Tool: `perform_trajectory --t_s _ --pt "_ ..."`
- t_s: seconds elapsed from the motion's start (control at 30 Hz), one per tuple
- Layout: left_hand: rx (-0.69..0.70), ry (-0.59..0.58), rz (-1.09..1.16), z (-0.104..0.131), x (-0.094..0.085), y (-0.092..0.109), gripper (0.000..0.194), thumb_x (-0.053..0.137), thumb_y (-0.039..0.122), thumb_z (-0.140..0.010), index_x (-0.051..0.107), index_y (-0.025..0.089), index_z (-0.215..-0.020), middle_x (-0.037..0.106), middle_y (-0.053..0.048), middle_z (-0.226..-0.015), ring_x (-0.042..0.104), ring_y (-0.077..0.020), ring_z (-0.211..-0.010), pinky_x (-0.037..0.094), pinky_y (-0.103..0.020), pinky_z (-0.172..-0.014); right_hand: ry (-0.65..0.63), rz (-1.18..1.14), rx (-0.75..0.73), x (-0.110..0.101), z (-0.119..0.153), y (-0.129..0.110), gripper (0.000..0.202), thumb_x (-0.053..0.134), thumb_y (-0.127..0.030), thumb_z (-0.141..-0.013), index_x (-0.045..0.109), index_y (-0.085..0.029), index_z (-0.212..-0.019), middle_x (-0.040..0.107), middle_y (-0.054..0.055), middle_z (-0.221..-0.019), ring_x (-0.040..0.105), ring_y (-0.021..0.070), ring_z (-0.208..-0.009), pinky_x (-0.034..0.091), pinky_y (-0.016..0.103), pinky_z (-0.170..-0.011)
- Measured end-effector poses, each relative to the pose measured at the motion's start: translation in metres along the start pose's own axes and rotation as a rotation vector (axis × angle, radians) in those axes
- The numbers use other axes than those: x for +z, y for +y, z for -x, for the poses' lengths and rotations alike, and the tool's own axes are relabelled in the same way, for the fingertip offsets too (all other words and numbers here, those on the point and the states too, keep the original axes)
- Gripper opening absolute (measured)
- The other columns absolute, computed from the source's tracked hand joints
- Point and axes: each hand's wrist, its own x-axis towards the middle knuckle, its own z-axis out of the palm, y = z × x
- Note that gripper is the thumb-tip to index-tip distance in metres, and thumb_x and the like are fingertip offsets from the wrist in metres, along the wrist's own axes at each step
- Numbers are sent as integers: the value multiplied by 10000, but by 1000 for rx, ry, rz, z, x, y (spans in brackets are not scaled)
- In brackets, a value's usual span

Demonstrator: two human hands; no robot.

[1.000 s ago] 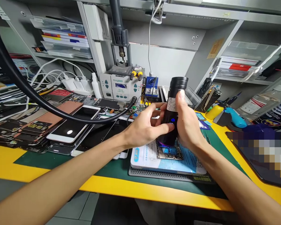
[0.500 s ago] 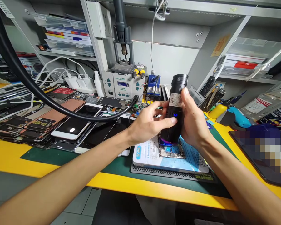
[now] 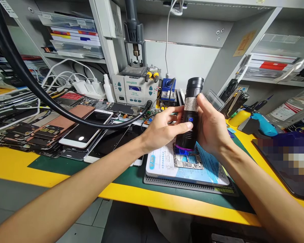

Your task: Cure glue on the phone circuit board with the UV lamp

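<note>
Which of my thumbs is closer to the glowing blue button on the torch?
Your left thumb: its tip sits just below the button, while your right thumb is higher, by the pale label on the torch.

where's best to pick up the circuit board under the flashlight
I'd pinch its left and right edges from the near side: the circuit board looks thin and lies flat, and the black flashlight hides part of its far side.

Through my camera I see a yellow tabletop [image 3: 142, 199] carrying stacked phone parts [image 3: 47, 133], a dark panel [image 3: 275, 163] and a green mat [image 3: 131, 174], a perforated plate [image 3: 177, 185] on the mat.
</note>
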Motion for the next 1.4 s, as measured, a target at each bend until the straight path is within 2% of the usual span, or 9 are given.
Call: perform_trajectory --t_s 0.37,0.63,0.93,1.23,1.4 --pt "-41 17 44 -2 1 0 556 781 189 -858 619 106 -1384 703 -80 -1086 668 -208 -1020 547 -381 -967 16 -40 38 0 -2 -1 323 759 -612 -847 721 -292 -818 763 32 -784 774 294 -799 673 425 -653" --pt "-64 12 79 -1 2 -1 549 763 171 -880 604 99 -1400 714 -88 -1085 683 -198 -985 560 -363 -932 25 -55 63 0 -3 1 324 753 -625 -865 755 -310 -940 753 15 -764 767 280 -760 676 411 -642" --pt "-43 -4 77 -1 1 -4 605 764 181 -876 577 80 -1442 705 -86 -1085 673 -211 -1022 538 -393 -994 15 -63 84 2 -2 -3 334 691 -617 -935 761 -299 -1008 780 39 -833 774 286 -803 680 414 -684" --pt "2 -14 39 1 -2 -5 593 789 208 -857 610 106 -1413 703 -75 -1089 640 -198 -1057 519 -349 -986 14 -18 52 3 2 -2 404 671 -698 -921 726 -305 -997 794 37 -891 782 301 -892 682 459 -776" --pt "0 -12 20 2 -1 -4 596 789 226 -858 611 120 -1416 714 -90 -1144 644 -212 -1108 509 -354 -1010 11 10 42 2 3 -2 454 588 -722 -967 719 -288 -990 803 49 -908 782 298 -920 675 475 -818"
